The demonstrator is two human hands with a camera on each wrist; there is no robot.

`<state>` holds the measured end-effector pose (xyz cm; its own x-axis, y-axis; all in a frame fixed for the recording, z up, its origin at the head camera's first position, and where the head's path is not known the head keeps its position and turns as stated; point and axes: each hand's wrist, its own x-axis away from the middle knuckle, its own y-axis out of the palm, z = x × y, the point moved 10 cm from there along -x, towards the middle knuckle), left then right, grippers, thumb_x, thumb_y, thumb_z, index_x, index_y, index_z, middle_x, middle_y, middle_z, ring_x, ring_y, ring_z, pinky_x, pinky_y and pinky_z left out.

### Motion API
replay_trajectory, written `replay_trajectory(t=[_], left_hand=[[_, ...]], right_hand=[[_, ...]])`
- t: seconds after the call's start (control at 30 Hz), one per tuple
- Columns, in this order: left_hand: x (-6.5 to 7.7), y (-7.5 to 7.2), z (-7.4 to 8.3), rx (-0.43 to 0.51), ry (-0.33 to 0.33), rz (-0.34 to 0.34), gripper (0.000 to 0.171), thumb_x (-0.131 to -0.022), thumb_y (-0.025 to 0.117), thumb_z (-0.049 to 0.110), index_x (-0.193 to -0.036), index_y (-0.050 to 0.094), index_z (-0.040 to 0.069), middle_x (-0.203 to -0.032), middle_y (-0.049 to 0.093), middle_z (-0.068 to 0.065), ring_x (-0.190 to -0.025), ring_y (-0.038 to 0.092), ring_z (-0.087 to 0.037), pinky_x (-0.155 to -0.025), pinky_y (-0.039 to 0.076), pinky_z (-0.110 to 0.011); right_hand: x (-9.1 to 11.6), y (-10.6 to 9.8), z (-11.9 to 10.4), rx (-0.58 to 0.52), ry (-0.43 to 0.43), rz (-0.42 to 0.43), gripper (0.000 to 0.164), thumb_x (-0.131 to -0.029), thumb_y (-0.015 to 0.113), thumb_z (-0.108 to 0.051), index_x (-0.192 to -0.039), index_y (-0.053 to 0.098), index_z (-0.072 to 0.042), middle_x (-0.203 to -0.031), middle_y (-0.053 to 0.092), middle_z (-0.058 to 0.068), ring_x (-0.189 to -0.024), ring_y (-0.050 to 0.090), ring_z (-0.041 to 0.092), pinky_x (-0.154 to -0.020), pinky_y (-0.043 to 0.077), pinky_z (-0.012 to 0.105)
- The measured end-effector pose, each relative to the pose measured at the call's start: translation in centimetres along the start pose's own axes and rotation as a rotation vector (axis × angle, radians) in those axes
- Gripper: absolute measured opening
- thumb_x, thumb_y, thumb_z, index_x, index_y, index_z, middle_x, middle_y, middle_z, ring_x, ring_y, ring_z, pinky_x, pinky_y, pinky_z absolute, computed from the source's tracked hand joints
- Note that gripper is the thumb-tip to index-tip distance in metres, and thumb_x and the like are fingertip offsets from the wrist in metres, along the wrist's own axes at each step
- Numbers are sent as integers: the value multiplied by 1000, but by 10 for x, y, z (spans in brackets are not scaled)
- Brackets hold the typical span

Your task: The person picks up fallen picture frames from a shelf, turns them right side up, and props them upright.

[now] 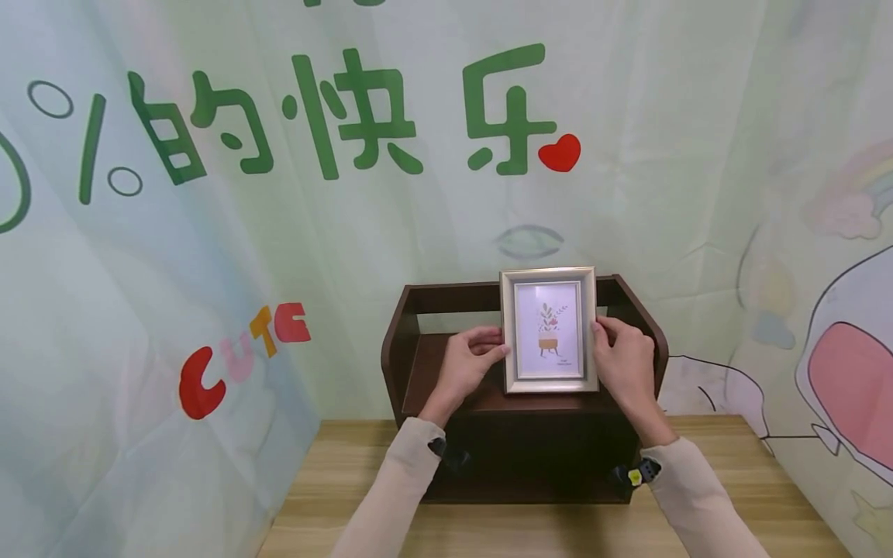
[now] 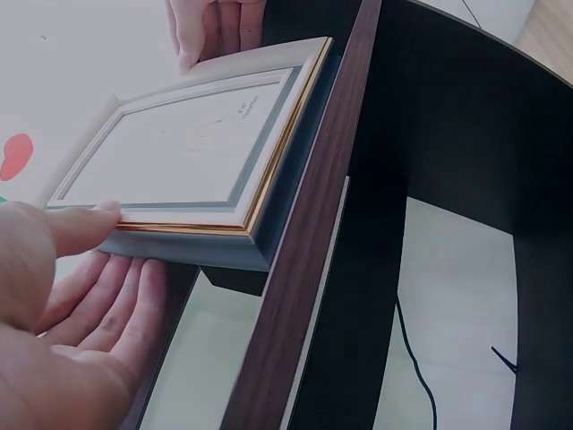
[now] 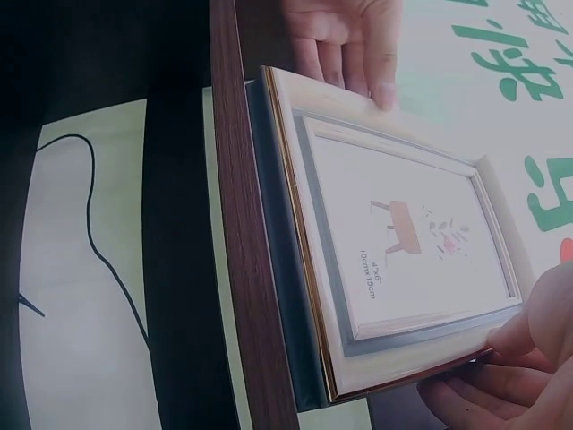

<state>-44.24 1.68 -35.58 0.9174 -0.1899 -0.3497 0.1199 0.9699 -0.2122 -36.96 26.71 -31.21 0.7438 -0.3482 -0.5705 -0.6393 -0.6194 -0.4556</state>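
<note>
A silver-gold picture frame [image 1: 589, 333] with a print of a potted plant is upright over the top shelf of a dark brown wooden rack [image 1: 530, 449]. My left hand [image 1: 466, 363] holds its left side edge, and the left wrist view shows the thumb [image 2: 85, 226] on the front with the fingers beneath and behind. On the opposite side edge, my right hand [image 1: 626, 360] grips between thumb and fingers. The frame's lower edge lies close along the shelf board [image 3: 237, 206]; whether it touches cannot be told. Its back is hidden in the head view.
The rack stands on a light wood-grain table [image 1: 335, 473], against a printed fabric backdrop [image 1: 363, 232] with green characters. Raised side panels [image 1: 638, 314] bound the top shelf left and right. Below the shelf is a dark recess, with openings seen in the wrist views.
</note>
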Motion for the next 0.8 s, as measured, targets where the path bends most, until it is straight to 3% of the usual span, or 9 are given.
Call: replay_trajectory(t=[0.17,0.27,0.47,0.57,0.67,0.73,0.8], left_hand=[[3,-4,5,-79,15,24,34,-94,80,16,-125,73,2,-120,77,-17,-110,75,-29,-96,63,-39],[9,-13,20,-167,67,50,37,-96,79,22,-127,73,2,-120,78,-14,-110,75,-28,-96,63,-41],[29,-40,76,-367,265,49,41,-98,77,28,-132,69,7,-126,74,-13,-116,72,-29,-95,63,-43],[42,-56,102,-517,382,65,37,-99,76,26,-130,71,7,-125,73,-13,-118,71,-31,-97,61,-46],[55,-70,116,-678,468,101,34,-98,76,24,-126,72,6,-123,73,-13,-116,70,-31,-98,60,-48],[63,-78,121,-762,505,119,34,-98,76,24,-126,73,5,-123,73,-14,-116,69,-31,-98,60,-48],[71,-87,122,-827,530,134,38,-96,78,25,-128,71,4,-124,71,-16,-117,68,-32,-97,61,-47]], right_hand=[[7,-2,-4,10,12,-24,36,-107,57,-18,-129,70,7,-118,76,28,-102,77,42,-86,62,57],[16,-13,-16,13,-19,-25,37,-107,60,-23,-127,71,5,-116,77,28,-101,77,42,-87,62,57],[29,-55,-40,-23,-129,7,50,-108,56,-43,-123,73,1,-117,77,25,-102,75,43,-85,61,59],[31,-73,-42,-40,-184,23,45,-108,58,-39,-124,73,0,-119,76,24,-104,73,41,-87,58,43],[30,-86,-39,-34,-237,13,39,-106,64,-32,-128,71,-1,-124,75,23,-107,70,39,-86,47,25],[29,-91,-34,-33,-260,-13,42,-103,69,-30,-133,68,-1,-130,72,23,-113,67,42,-90,47,29],[28,-96,-29,-23,-277,-38,50,-99,74,-29,-140,63,-1,-137,68,25,-119,64,46,-97,51,42]])
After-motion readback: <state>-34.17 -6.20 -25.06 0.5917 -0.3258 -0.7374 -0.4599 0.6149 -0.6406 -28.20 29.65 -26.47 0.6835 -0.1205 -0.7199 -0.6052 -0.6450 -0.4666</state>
